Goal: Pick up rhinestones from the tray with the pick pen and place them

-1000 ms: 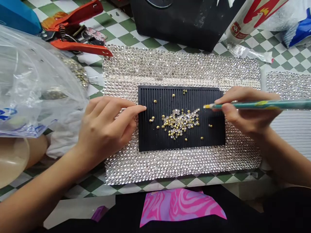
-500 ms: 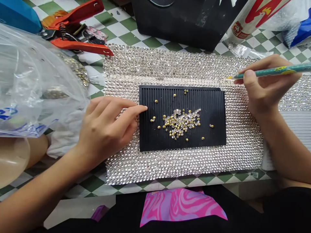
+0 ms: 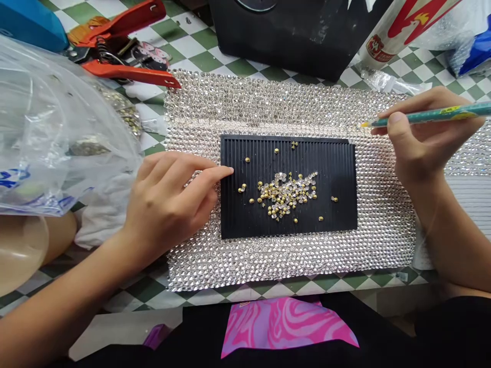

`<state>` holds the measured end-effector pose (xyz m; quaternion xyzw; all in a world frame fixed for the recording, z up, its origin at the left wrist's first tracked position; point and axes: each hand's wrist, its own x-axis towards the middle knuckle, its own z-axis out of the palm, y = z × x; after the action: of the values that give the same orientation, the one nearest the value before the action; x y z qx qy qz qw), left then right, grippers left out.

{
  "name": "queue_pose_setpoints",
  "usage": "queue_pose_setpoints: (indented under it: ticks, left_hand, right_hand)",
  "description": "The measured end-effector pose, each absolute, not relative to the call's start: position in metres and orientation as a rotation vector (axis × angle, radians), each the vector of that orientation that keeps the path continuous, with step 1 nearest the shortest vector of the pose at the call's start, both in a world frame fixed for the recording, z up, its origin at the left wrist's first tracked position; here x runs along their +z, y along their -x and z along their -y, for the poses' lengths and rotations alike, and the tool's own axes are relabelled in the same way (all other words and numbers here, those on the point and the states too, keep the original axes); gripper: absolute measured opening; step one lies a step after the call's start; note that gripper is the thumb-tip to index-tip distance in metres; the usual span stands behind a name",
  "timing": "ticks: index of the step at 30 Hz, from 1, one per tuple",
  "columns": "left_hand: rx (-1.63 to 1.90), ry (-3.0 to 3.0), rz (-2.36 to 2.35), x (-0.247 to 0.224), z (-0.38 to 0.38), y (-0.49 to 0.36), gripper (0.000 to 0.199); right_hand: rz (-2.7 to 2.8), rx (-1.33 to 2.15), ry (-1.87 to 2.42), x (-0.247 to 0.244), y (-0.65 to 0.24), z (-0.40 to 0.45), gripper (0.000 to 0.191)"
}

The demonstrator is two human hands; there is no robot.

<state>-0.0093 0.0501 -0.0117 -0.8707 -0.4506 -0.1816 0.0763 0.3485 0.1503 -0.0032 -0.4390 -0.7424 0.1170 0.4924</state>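
My right hand (image 3: 425, 138) is closed around a teal pencil (image 3: 429, 115) with a yellow tip. Its tip points left, at the right part of a glittering rhinestone sheet (image 3: 291, 258); whether it touches cannot be told. A black ridged tray (image 3: 238, 220) lies on the sheet. On it a heap of loose rhinestones (image 3: 286, 194), clear on one face and gold on the other, sits near the middle, with several strays around. My left hand (image 3: 174, 197) rests at the tray's left edge, index finger stretched out onto the rim, other fingers loosely bent.
A clear plastic bag (image 3: 57, 133) and an orange-handled spring clamp (image 3: 130, 74) are at the left. Behind the sheet stand a black box (image 3: 276, 46) and a white bottle with red print (image 3: 399, 30). A green-and-white checked cloth (image 3: 199, 38) covers the table.
My right hand and the pencil have shifted very slightly to the right. My left hand, the tray and the rhinestones look the same.
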Motion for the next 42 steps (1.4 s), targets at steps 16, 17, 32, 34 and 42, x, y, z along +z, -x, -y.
queue_pose_setpoints:
  ticks: [16,17,32,34,42]
  left_hand:
    - [-0.574,2.624,1.341,-0.012,-0.051,0.010,0.037]
    - [-0.565,2.627,1.360,-0.012,-0.051,0.010,0.038]
    - [-0.536,2.631,1.402,-0.012,-0.049,0.009,0.037]
    - [-0.549,2.631,1.379,-0.012,-0.050,0.009,0.035]
    - [-0.604,2.586,1.268,-0.011,-0.055,0.010,0.033]
  right_hand:
    - [2.230,0.637,0.937,0.011,-0.323,-0.106,0.016]
    - [2.245,0.630,0.928,0.012,-0.323,-0.106,0.015]
    - [2.201,0.667,0.954,0.011,-0.321,-0.105,0.012]
    - [2.143,0.646,0.995,0.012,-0.323,-0.108,0.012]
    - [1.762,0.207,0.894,-0.007,-0.359,-0.165,0.006]
